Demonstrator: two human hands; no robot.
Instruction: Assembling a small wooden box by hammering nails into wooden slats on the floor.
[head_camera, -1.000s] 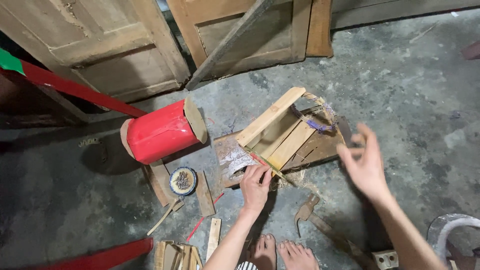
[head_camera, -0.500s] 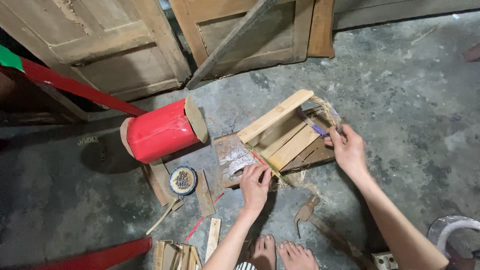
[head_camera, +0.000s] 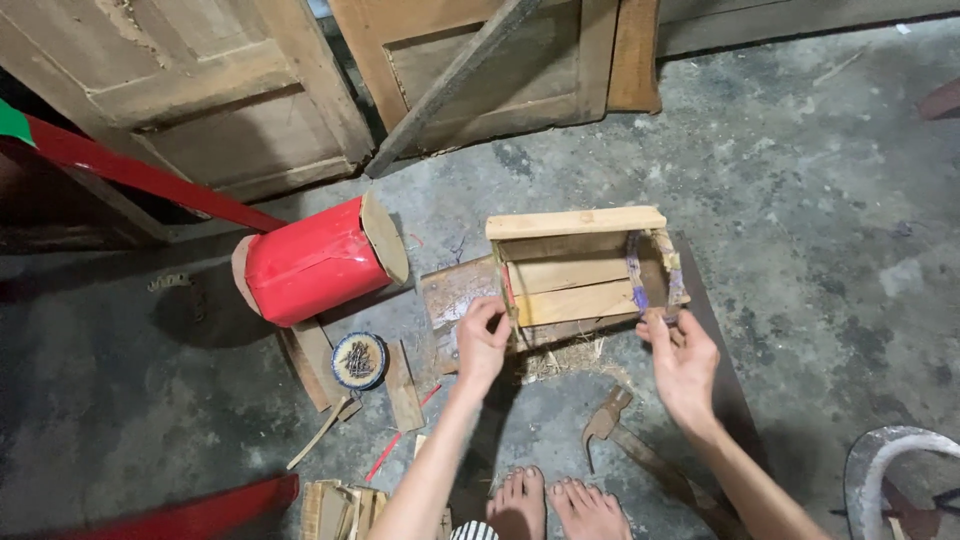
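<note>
A small open wooden box frame (head_camera: 580, 268) made of pale slats lies on a dark board on the concrete floor. My left hand (head_camera: 482, 340) pinches its near left corner. My right hand (head_camera: 682, 362) grips its near right corner, where purple tape wraps the end. A claw hammer (head_camera: 610, 418) lies on the floor just below my right hand. My bare feet (head_camera: 550, 505) show at the bottom edge.
A red-wrapped cylinder (head_camera: 315, 260) lies on its side to the left. A round tin of nails (head_camera: 359, 359) and wood scraps (head_camera: 400, 385) sit near it. Old wooden doors (head_camera: 230, 90) lean at the back. A red bar (head_camera: 140, 172) crosses the left; a grey tub rim (head_camera: 900, 450) is lower right.
My right hand came down from the air and took hold of the box frame's right end. The frame has turned from slanted to level across the view.
</note>
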